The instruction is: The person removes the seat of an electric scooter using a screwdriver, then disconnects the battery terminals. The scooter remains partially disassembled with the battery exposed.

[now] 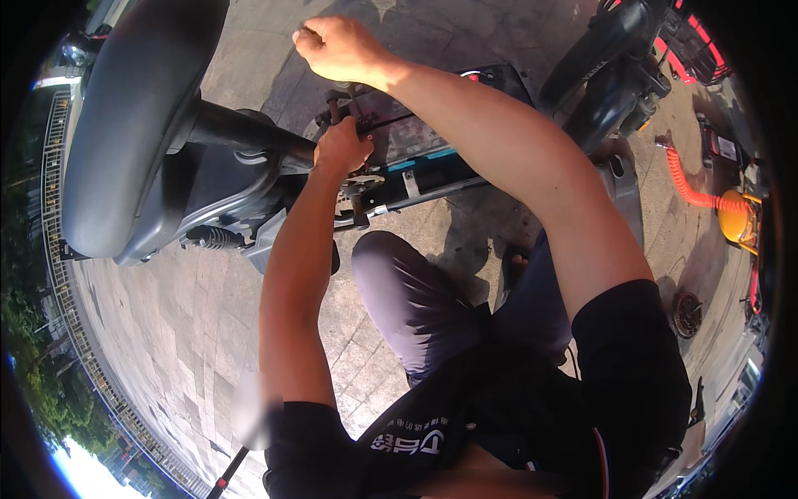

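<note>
While the electric scooter (256, 137) looks half undone, I see the right hand (342, 50) fisted but can't tell what the left hand (342, 150) has.

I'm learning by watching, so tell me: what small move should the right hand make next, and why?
Probably lower the bare, curled right hand toward the exposed dark metal parts of the black, padded-seat scooter. The bare left hand is there, while the right appears raised beyond them, off the scooter, so it seems to add no steadying; whether it holds anything is hard to tell.
</note>
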### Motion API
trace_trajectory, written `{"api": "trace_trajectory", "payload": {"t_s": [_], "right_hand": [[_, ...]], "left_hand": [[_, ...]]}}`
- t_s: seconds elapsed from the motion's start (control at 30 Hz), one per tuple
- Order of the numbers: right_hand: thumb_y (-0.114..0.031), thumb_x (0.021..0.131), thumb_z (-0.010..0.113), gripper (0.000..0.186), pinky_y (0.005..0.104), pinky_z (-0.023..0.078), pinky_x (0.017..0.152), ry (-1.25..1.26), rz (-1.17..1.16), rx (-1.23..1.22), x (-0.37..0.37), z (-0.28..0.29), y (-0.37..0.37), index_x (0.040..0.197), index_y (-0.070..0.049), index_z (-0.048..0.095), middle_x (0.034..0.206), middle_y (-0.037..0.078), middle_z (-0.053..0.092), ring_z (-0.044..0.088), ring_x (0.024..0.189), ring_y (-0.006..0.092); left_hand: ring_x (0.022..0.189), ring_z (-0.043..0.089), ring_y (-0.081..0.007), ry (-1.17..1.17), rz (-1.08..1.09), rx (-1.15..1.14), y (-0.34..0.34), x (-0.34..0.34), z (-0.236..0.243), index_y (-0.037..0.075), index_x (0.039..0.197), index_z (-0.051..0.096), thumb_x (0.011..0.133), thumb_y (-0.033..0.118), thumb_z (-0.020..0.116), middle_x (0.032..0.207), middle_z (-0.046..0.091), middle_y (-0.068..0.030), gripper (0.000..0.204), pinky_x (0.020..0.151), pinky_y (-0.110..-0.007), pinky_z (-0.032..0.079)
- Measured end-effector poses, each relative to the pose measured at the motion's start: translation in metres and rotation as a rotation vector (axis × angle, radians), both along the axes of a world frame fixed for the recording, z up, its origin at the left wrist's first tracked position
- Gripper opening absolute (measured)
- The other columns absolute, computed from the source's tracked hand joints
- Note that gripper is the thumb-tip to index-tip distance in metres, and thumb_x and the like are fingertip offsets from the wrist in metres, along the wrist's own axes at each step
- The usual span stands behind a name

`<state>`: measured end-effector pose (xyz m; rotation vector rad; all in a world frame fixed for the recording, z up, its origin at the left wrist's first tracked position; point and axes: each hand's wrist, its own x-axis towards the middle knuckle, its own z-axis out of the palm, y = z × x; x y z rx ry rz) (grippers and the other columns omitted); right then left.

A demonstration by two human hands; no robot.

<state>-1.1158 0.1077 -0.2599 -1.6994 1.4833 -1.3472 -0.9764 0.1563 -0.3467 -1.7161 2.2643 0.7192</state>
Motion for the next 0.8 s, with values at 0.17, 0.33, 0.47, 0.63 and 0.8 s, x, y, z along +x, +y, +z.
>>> {"api": "trace_trajectory", "payload": {"t_s": [0.17,0.33,0.47,0.63,0.8], "right_hand": [[-0.027,0.090,0.056,0.029,0.0451,0.054,0.073,-0.159,-0.261,-0.060,0.036,-0.010,-0.015,0.081,-0.001,0.066,0.077,0.019,0.068,0.067,0.078,0.0401],[-0.022,0.086,0.053,0.029,0.0380,0.050,0.058,-0.380,0.373,0.091,0.024,-0.013,-0.027,0.067,-0.002,0.060,0.063,0.007,0.063,0.062,0.057,0.0198],[-0.027,0.089,0.053,0.030,0.0394,0.050,0.057,-0.226,0.458,0.073,0.022,-0.004,-0.019,0.073,-0.003,0.060,0.063,0.010,0.062,0.063,0.057,0.0205],[-0.053,0.092,0.061,0.043,0.0442,0.052,0.065,0.830,0.250,-0.133,-0.010,0.020,-0.020,0.095,-0.011,0.067,0.079,0.010,0.071,0.069,0.075,0.0305],[-0.032,0.082,0.066,0.030,0.0482,0.053,0.071,0.692,0.696,-0.138,-0.030,0.037,-0.017,0.095,-0.005,0.067,0.083,0.018,0.069,0.067,0.085,0.0387]], "left_hand": [[0.090,0.069,-0.0344,0.071,0.012,-0.030,0.002,0.005,-0.007,0.004,0.109,0.063,0.081,0.033,0.070,0.085,0.072,-0.0164,0.040,0.081,-0.045,0.053],[0.102,0.067,-0.0361,0.024,-0.003,0.008,-0.001,0.003,-0.005,0.004,0.108,0.062,0.084,0.034,0.069,0.099,0.071,-0.0176,0.039,0.089,-0.047,0.052],[0.101,0.067,-0.0354,0.029,-0.008,-0.002,0.000,0.001,0.000,0.004,0.108,0.062,0.084,0.033,0.069,0.097,0.072,-0.0169,0.038,0.088,-0.047,0.052],[0.102,0.067,-0.0348,0.040,0.018,0.015,0.004,0.002,0.002,0.006,0.111,0.062,0.083,0.034,0.070,0.097,0.072,-0.0168,0.040,0.088,-0.046,0.052],[0.102,0.068,-0.0345,0.123,0.049,-0.101,0.002,0.002,-0.004,0.008,0.122,0.062,0.082,0.032,0.070,0.095,0.073,-0.0151,0.047,0.088,-0.045,0.052]]}}
